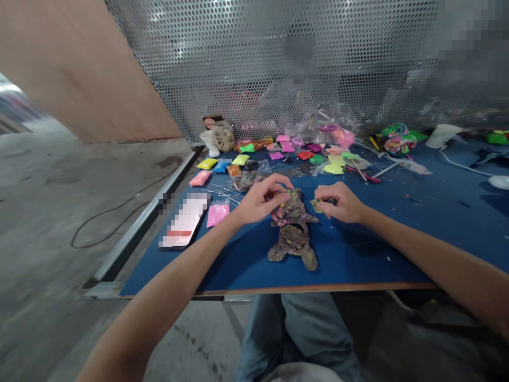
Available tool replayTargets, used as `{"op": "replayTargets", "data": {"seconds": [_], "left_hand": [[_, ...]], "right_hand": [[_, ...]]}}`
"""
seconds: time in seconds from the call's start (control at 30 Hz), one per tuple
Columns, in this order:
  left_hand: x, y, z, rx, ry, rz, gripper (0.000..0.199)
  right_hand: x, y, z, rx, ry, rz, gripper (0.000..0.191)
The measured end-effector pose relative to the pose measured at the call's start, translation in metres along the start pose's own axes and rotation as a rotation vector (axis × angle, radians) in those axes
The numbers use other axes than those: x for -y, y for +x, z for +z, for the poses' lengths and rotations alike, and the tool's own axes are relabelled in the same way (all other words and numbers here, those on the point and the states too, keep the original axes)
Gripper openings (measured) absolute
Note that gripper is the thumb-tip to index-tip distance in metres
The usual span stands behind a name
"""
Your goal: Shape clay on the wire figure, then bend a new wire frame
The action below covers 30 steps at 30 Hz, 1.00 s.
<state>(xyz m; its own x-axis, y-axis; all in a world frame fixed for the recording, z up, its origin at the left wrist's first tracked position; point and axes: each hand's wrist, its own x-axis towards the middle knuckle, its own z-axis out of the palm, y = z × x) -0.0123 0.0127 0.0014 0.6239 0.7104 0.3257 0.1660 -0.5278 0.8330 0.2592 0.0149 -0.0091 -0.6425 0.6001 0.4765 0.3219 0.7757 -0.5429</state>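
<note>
A mottled brown-green clay figure (295, 240) lies on the blue table (238, 265), its two rounded lower limbs toward the front edge. My left hand (265, 199) rests at the upper left side of the figure, fingers curled, with a tiny yellow bit by the fingertips; what they grip, if anything, is too small to make out. To the right of the figure, my right hand (338, 202) pinches a small greenish-brown clay piece (317, 205), held apart from the figure.
A phone (186, 220) and a pink clay packet (218, 214) lie at the left. Behind are thin metal wires (225, 192), another mottled clay lump (246, 181) and several coloured packets. A perforated metal screen (254, 63) borders the back; a white cup (442, 136) stands back right.
</note>
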Motion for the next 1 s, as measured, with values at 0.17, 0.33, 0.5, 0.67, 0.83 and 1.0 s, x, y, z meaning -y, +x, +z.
{"op": "replayTargets", "data": {"seconds": [0.17, 0.33, 0.5, 0.67, 0.83, 1.0], "left_hand": [[0.0, 0.001, -0.031, -0.169, 0.675, -0.017, 0.022], [0.016, 0.003, -0.034, -0.112, 1.013, -0.268, 0.031], [0.026, 0.0, -0.028, -0.056, 1.074, -0.318, 0.047], [0.009, 0.002, -0.019, -0.179, 1.033, -0.116, 0.037], [-0.002, 0.004, -0.016, 0.196, 0.739, 0.113, 0.025], [0.002, 0.002, -0.016, 0.457, 0.518, -0.013, 0.04]], "right_hand": [[-0.006, -0.002, -0.001, -0.002, 0.035, 0.08, 0.025], [-0.006, 0.0, 0.007, 0.031, 0.0, 0.003, 0.025], [-0.001, 0.001, 0.014, 0.089, 0.048, -0.03, 0.023], [0.002, 0.002, 0.014, 0.172, -0.023, -0.03, 0.03], [0.007, 0.003, 0.016, 0.281, -0.044, -0.033, 0.032], [0.011, 0.003, 0.021, 0.349, -0.059, -0.045, 0.028]]}}
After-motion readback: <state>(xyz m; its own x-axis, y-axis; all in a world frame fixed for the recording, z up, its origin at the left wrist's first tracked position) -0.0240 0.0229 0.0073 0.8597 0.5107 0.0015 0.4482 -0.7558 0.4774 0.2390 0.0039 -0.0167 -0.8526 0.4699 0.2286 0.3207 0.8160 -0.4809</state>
